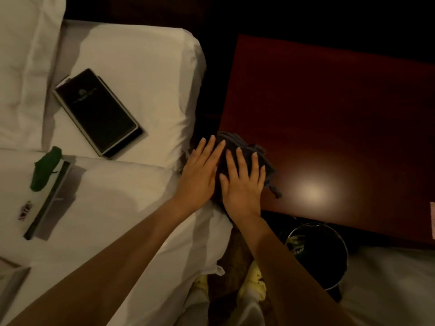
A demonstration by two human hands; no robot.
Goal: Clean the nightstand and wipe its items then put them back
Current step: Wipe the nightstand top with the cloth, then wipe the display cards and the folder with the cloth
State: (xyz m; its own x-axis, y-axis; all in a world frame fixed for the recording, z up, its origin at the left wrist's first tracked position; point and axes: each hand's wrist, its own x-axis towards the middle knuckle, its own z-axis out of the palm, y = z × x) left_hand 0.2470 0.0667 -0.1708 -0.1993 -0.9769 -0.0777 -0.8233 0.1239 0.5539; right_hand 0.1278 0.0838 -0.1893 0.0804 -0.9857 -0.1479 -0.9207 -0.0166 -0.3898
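Observation:
A dark grey cloth (264, 161) lies bunched on the near left corner of the red-brown nightstand (329, 118). My left hand (201, 175) and my right hand (242, 182) both rest flat on the cloth, fingers spread, side by side. The rest of the nightstand top is bare, with a lamp glare near its front. On the white bed to the left lie a black folder (98, 111), a green object (44, 169) beside a thin framed card (48, 198), and another frame (11, 278) at the lower left edge.
A white pillow (26, 67) sits at the top left of the bed (131, 198). A dark round bin (317, 252) stands on the floor below the nightstand's front edge. My yellow shoes (251, 285) show between bed and bin. White bedding lies at the lower right.

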